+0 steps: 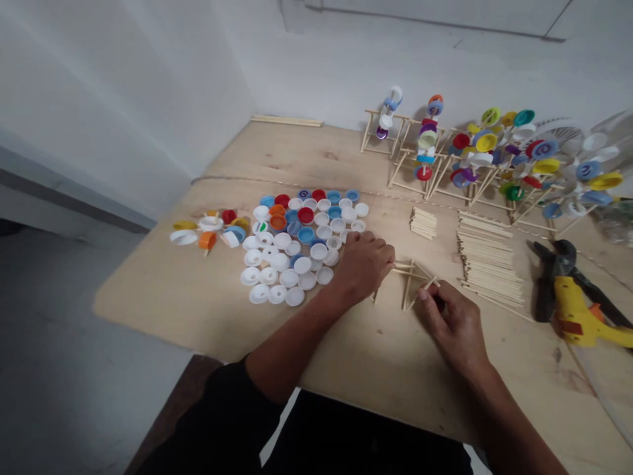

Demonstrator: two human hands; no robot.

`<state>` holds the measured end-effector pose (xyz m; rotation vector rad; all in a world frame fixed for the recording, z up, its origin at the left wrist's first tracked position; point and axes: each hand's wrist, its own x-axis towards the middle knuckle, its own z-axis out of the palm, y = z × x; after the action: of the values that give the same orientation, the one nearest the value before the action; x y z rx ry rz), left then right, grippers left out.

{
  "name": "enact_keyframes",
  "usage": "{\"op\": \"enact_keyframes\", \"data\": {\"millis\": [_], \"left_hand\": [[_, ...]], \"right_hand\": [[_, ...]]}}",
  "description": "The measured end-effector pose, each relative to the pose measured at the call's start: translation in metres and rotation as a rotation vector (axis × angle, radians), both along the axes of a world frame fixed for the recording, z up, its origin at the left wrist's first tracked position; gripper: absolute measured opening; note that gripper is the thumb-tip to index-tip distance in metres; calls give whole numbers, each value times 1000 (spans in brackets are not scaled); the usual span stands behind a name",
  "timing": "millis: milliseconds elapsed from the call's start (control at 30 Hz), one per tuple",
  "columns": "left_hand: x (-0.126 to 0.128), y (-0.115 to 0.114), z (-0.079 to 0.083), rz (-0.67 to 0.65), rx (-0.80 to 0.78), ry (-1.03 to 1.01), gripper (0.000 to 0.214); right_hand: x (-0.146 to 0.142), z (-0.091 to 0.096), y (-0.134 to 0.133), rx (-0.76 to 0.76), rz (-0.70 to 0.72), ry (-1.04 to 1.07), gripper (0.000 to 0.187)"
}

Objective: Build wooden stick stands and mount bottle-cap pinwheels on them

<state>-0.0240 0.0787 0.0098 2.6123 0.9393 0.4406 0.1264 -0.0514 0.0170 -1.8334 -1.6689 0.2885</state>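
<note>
No readable text, just marks.
White cap with green print [260,227] in loose pile: too small to read. Swirl-like mark on blue cap at pile's far edge [304,194], another on raised blue cap [545,149] far right. Yellow glue gun [576,307]: reddish patch, lettering illegible if any.

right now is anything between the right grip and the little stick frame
Nothing visible: the right grip pinches the stick frame at its right side, with the left grip at its left end; the bottle caps lie mostly farther left.
</note>
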Motion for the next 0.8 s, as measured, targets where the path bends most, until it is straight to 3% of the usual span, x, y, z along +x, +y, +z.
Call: {"op": "enact_keyframes", "data": {"millis": [800], "left_hand": [[-5,4,3,29,-82,4,14]], "right_hand": [[0,-2,1,9,-27,-27,24]]}}
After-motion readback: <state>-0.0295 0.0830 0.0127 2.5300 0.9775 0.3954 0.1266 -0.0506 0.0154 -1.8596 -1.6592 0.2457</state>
